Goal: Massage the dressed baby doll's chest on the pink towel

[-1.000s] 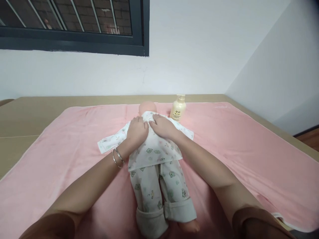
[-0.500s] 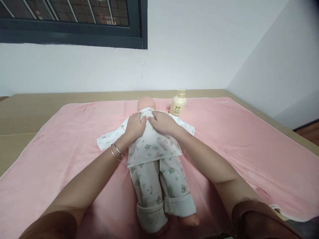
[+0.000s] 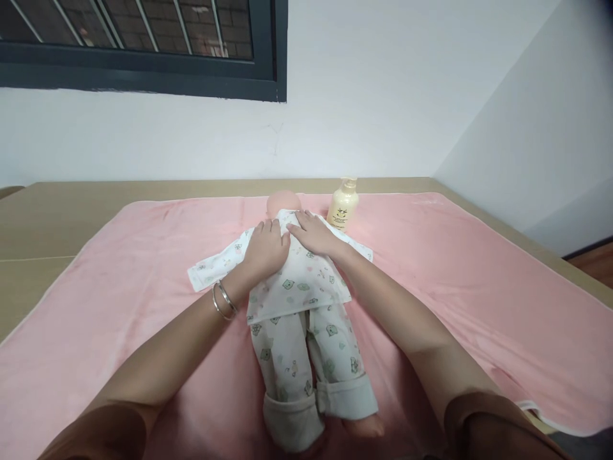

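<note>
A baby doll (image 3: 283,202) lies on a pink blanket (image 3: 460,281), its bald head toward the wall and its feet toward me. It wears a white printed top (image 3: 306,284) and matching trousers (image 3: 285,358) with turned-up cuffs. Across the upper back of the top, on the left side, rests my left hand (image 3: 268,246), fingers laid out. My right hand (image 3: 312,233) lies flat on the right side, fingers spread. The thumbs point toward each other near the middle. One bare foot (image 3: 364,425) shows below the right cuff.
A cream pump bottle (image 3: 343,206) stands on the blanket just right of the doll's head. Behind the tan surface (image 3: 230,187) rises a white wall (image 3: 364,89) with a dark-framed window (image 3: 268,76) at upper left.
My hands have flattened on the doll's upper back, the right fingers more stretched out. My left hand has shifted slightly right. The whole view has moved a little.
</note>
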The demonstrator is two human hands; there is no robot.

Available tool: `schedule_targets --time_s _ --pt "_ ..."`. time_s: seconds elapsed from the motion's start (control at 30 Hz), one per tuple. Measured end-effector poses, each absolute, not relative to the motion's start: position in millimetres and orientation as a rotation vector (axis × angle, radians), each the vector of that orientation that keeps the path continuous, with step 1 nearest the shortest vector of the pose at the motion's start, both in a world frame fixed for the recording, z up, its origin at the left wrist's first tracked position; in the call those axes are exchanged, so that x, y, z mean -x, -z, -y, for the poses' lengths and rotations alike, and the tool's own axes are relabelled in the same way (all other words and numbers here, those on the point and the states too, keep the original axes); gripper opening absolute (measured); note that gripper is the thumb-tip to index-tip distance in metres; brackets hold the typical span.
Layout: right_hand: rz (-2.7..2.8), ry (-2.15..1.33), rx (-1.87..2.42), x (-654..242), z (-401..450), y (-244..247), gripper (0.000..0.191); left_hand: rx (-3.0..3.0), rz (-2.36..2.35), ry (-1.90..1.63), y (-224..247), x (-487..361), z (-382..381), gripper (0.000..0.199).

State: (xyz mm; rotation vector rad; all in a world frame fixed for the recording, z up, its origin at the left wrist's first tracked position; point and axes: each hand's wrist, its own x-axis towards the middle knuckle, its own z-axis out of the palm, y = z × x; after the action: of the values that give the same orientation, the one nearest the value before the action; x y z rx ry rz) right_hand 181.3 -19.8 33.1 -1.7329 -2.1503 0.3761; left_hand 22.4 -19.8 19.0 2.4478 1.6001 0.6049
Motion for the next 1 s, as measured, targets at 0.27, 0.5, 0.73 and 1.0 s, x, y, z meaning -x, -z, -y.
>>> schedule_targets --time_s 0.27,0.5,0.73,1.0 --pt "2.225 -0.144 1.749 -155 64 -56 0.050 -2.278 -1.520 -0.665 -25 -13 4 0.036" --pt "2.142 -0.305 1.727 -168 38 -48 0.045 -2.437 -1.686 -0.597 -19 -22 21 0.055" --pt "2.206 -0.142 1.795 -164 42 -49 0.045 -2.418 -1.655 -0.601 -22 -24 19 0.052" --pt "2.171 -0.277 1.774 -171 36 -48 0.053 -2.369 -1.672 -0.613 -25 -23 19 0.048"
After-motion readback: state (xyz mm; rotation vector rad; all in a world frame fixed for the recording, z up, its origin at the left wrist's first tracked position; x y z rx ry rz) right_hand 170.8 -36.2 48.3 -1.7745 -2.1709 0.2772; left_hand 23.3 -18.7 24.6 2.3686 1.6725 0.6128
